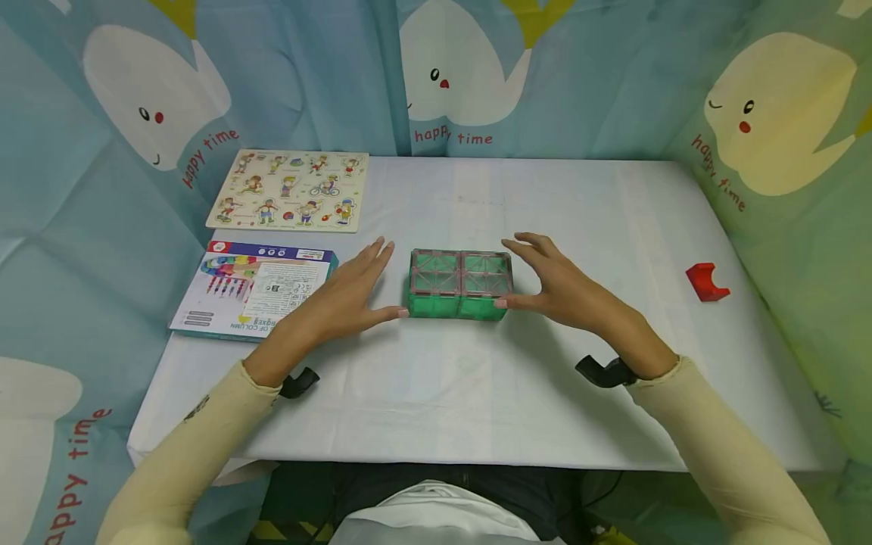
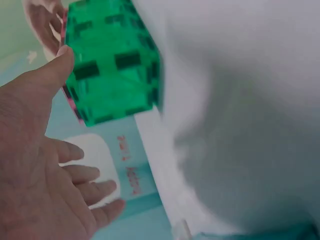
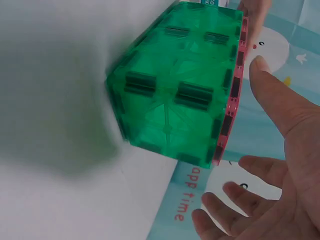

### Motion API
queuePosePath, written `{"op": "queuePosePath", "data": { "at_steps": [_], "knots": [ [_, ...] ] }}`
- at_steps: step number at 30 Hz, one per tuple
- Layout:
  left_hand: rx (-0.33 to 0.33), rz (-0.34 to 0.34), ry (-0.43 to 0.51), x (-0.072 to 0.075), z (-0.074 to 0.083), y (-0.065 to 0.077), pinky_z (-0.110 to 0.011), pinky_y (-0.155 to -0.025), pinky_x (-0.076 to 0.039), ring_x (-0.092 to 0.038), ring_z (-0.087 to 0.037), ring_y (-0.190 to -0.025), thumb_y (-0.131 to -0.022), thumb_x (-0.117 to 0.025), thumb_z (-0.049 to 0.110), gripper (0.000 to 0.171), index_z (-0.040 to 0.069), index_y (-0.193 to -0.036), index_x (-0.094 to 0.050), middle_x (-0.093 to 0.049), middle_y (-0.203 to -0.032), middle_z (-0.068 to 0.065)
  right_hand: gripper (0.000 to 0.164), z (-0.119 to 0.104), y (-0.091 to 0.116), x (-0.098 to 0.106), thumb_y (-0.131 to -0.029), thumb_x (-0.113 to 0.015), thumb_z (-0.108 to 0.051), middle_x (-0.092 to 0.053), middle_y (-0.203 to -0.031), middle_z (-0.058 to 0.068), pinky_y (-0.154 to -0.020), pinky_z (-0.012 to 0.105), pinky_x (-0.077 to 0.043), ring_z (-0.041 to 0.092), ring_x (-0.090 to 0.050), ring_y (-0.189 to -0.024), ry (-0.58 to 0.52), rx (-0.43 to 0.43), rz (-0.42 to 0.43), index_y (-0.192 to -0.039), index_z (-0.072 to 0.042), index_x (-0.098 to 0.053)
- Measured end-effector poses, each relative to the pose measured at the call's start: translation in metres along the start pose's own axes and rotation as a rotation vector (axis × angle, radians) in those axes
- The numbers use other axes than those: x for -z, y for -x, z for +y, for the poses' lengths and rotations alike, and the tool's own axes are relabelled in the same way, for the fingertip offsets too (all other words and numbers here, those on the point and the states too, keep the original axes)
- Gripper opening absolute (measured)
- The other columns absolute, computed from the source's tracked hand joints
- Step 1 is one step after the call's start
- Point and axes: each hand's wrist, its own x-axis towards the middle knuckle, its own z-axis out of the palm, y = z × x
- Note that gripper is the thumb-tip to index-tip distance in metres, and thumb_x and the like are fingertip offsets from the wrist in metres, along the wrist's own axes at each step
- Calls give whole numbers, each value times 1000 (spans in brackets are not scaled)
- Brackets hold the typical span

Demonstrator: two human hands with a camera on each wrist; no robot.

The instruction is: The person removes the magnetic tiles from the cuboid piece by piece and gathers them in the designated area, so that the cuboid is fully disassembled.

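Observation:
A box of translucent magnetic tiles [image 1: 459, 306], green at the sides and pink on top, sits on the white table in the middle of the head view. To its left, my left hand [image 1: 344, 299] is spread, thumb tip close to the front left corner. On the other side my right hand [image 1: 562, 284] is spread too, its thumb overlapping the front right corner in the head view. In the right wrist view the green side [image 3: 170, 95] and pink edge show beside the thumb and loosely bent fingers. The left wrist view has the green end [image 2: 112, 65] near the thumb tip.
Left of the hands lies a boxed toy set [image 1: 266, 291] with printed labels. Behind it is a wooden picture board [image 1: 289, 191] with small figures. A red arch-shaped block [image 1: 707, 282] lies at the table's right. Patterned curtains [image 1: 334, 83] surround the white table [image 1: 436, 401].

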Motion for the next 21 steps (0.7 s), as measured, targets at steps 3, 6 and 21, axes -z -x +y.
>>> {"op": "queuePosePath", "data": {
  "at_steps": [3,6,21],
  "knots": [
    [-54,-22,35,1,9,-7,-56,-130,-22,-13,-32,-164,-98,-67,64,108,17,-172,-4,0,-179,-7,96,0,-7,-3,-92,-85,-42,-28,-166,18,-116,63,-39,40,-35,-149,11,22,0,-166,-11,-33],
    [-85,-35,50,1,16,-14,-55,-129,-23,-14,-30,-164,-99,-66,62,104,18,-172,-4,0,-179,-6,89,-1,-11,-4,-91,-86,-37,-36,-159,19,-113,62,-40,40,-35,-143,25,34,-3,-162,-8,-40],
    [-139,-58,28,3,27,-25,-58,-126,-30,-26,-32,-160,-107,-60,48,81,14,-170,-22,-19,-176,-12,83,0,-20,-2,-94,-84,-32,-37,-151,23,-112,62,-38,42,-35,-138,39,57,-82,-160,-3,-43]
  ]
}}
